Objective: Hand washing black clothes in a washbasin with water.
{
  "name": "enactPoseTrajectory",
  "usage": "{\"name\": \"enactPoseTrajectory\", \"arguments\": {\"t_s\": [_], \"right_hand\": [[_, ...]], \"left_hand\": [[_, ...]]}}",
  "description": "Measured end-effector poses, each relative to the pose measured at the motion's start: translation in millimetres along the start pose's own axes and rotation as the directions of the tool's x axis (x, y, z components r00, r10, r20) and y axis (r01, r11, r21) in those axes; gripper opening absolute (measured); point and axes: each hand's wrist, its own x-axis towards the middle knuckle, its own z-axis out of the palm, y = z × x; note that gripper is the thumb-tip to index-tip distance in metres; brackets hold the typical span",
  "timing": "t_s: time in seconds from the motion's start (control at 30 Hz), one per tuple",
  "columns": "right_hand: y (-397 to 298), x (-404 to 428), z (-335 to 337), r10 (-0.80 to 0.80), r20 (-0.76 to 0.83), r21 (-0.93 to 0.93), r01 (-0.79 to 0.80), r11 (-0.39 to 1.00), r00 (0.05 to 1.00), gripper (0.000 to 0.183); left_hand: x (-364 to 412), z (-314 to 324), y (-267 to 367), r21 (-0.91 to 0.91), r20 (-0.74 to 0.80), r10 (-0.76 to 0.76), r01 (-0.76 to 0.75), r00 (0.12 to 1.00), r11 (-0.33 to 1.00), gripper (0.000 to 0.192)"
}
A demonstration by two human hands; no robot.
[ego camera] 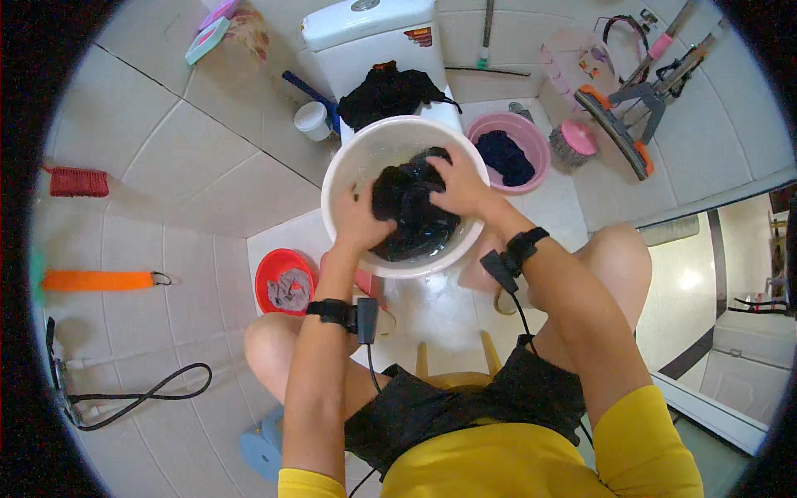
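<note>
A white plastic basin (328,187) stands in front of me, holding soaked dark cloth (411,211) and some water. My left hand (364,218) is inside the basin at the cloth's left edge, its fingers spread and slightly blurred. From the right, my right hand (457,183) reaches in with curved fingers over the cloth; whether it pinches any fabric cannot be told. Another black garment (392,93) lies on the toilet just behind the basin. Each wrist wears a black strap with a small cabled box.
Right of the basin are a pink basin (542,149) with dark cloth and a pink-backed brush (579,138). A mop (613,131) leans by the wall. At left are a red basin (260,280) with greyish cloth and a white tub (311,118). A toilet (373,28) stands ahead.
</note>
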Motion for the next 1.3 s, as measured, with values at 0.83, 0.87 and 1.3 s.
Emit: {"name": "enactPoseTrajectory", "arguments": {"t_s": [0.83, 0.87, 1.3], "right_hand": [[-30, 19, 13, 0.039, 0.46, -0.296, 0.112, 0.949, 0.887, 0.093], [-27, 24, 8, 0.057, 0.471, -0.29, 0.094, 0.952, 0.88, 0.092], [-33, 33, -54, -0.104, 0.31, -0.134, 0.152, 0.979, 0.945, 0.063]], "left_hand": [[50, 34, -30, 0.158, 0.335, -0.123, 0.073, 0.934, 0.985, 0.033], [50, 30, -42, 0.121, 0.148, 0.045, -0.063, 0.988, 0.991, 0.014], [39, -175, 54, -0.674, 0.048, -0.029, 0.054, 0.998, 0.737, 0.027]]}}
